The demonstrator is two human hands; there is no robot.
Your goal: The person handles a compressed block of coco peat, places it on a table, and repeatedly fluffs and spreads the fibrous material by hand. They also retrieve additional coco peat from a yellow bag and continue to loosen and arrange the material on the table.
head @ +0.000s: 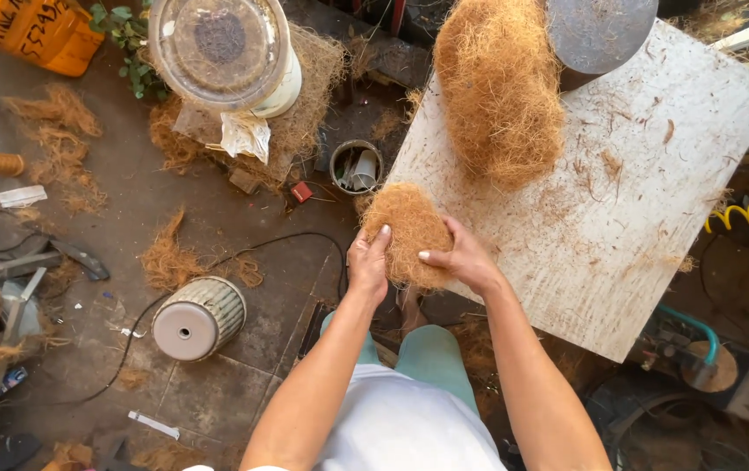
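One fibre wad [407,228], two hands [418,260]

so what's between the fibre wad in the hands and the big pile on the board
Only bare board with stray strands, between the wad and the pile, in the head view.

Both bare forearms were seen extended forward from the bottom of the view, converging toward each other. The left hand [367,262] was held upright with fingers pointed away from the body and the thumb raised, its nail visible. The right hand [464,259] was set opposite, the wrist bent slightly inward, the thumb stretched toward the left and the fingers curled out of sight. The palms were turned to face each other, near together, in a cupping, pressing pose.
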